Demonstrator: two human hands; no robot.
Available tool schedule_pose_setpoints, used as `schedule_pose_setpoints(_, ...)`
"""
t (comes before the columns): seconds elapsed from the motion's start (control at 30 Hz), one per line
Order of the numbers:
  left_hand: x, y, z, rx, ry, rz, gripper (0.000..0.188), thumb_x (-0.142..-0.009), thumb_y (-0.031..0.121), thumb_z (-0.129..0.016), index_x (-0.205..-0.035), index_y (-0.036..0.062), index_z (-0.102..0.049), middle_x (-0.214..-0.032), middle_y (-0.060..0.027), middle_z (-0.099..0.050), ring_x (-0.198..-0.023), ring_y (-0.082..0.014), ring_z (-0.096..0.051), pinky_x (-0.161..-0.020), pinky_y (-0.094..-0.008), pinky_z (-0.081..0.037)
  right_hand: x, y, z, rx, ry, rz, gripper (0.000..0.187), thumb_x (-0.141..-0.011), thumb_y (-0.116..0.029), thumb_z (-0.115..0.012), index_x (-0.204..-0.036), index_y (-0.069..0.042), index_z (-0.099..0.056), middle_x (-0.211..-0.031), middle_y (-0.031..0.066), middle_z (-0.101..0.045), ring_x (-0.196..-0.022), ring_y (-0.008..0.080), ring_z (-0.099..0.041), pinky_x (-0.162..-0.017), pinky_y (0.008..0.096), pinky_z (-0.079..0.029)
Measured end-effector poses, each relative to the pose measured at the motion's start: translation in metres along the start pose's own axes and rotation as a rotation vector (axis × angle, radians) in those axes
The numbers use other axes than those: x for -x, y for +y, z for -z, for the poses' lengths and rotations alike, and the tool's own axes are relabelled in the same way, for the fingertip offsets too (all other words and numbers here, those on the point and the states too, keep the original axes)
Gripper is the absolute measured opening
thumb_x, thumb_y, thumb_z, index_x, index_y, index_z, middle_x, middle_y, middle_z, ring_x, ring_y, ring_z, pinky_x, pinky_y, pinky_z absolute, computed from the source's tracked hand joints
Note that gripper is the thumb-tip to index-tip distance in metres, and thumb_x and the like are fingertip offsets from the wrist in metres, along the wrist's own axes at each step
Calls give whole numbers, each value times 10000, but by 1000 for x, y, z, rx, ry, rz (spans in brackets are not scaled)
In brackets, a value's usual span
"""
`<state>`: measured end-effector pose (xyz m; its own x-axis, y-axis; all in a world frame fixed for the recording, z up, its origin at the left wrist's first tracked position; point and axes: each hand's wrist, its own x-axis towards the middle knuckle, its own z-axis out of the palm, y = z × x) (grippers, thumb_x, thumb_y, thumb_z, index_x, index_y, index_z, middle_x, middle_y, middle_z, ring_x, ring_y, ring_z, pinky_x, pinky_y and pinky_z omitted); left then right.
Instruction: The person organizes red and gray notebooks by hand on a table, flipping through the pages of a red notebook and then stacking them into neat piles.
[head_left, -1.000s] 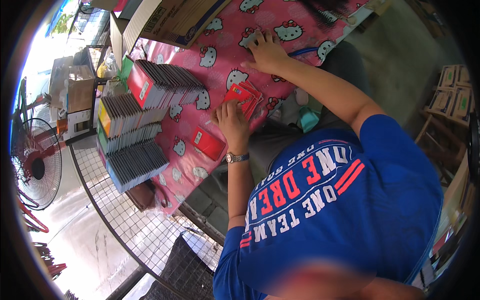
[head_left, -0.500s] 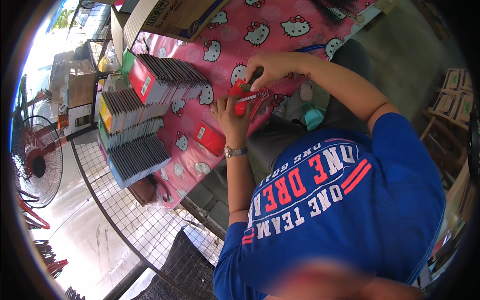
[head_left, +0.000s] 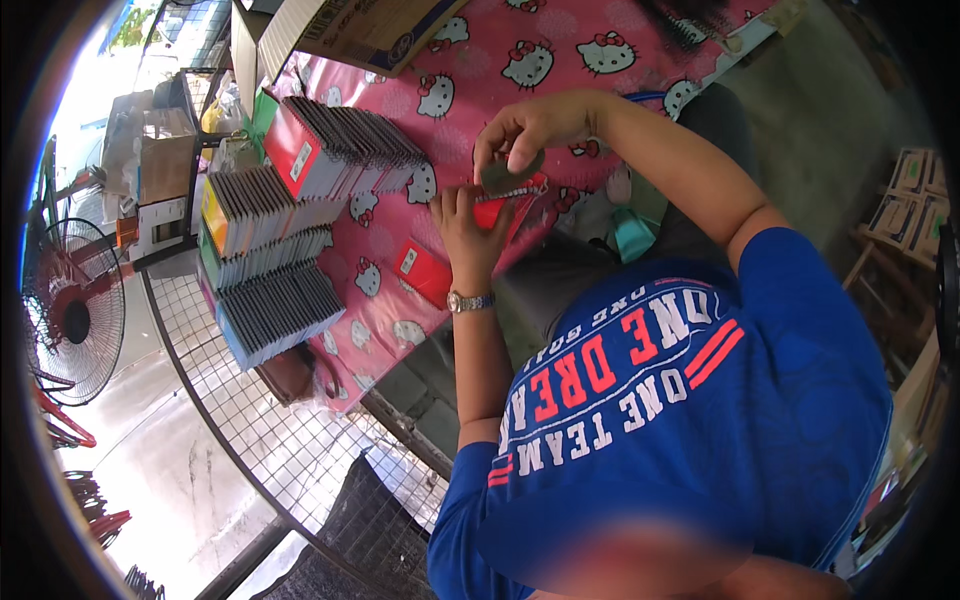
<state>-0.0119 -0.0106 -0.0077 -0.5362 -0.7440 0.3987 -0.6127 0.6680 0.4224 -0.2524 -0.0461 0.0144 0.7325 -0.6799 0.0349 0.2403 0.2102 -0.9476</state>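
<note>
A small red notebook (head_left: 489, 214) with a pale wire spiral lies at the table's near edge. My left hand (head_left: 468, 232) holds it down, fingers at its far left corner and thumb along its near side. Above the spiral, my right hand (head_left: 530, 130) grips a flat, rounded, dark olive piece (head_left: 512, 176) whose kind I cannot make out. That piece covers part of the notebook's far side. Left of my left wrist lies another red notebook (head_left: 423, 271), flat on the pink tablecloth (head_left: 455, 105).
Upright rows of black-spiral notebooks (head_left: 275, 310) fill the table's left end, beside a red-covered stack (head_left: 340, 150). A cardboard box (head_left: 375, 35) stands at the far side. Left of the table are a wire mesh panel (head_left: 245, 400) and a fan (head_left: 75, 310). Dark spiral wires (head_left: 690, 25) lie far right.
My right hand has shifted slightly left and turned, so the dark olive piece now shows broadly over the spiral. My left hand stays on the notebook. The whole view has shifted slightly.
</note>
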Motion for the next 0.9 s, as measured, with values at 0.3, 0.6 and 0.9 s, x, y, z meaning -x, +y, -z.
schedule_pose_setpoints(0.3,6,-29,12,64,21,90,371,-737,127,-785,-1035,57,-575,-1006,-101,-563,-928,-275,-558,-756,-368,-481,-27,9,5,345,15,-235,385,-807,-202,-728,-1125,-2,-646,-1033,43,-672,-900,112,-616,-798,269,-490)
schedule_pose_setpoints(0.6,8,-38,11,409,-63,351,266,-789,54,-727,-1008,35,-578,-919,-94,-577,-788,-216,-577,-665,-322,-464,-45,7,-1,-210,-158,-16,313,-797,-192,-735,-1049,-15,-677,-1048,63,-674,-894,127,-635,-784,250,-509)
schedule_pose_setpoints(0.9,10,-28,2,654,107,490,163,-893,47,-654,-1040,-4,-606,-893,-61,-631,-738,-128,-633,-648,-257,-488,21,39,68,1496,735,-228,564,-746,-343,-732,-1265,-174,-587,-1288,84,-570,-1295,349,-428,-1065,535,-333)
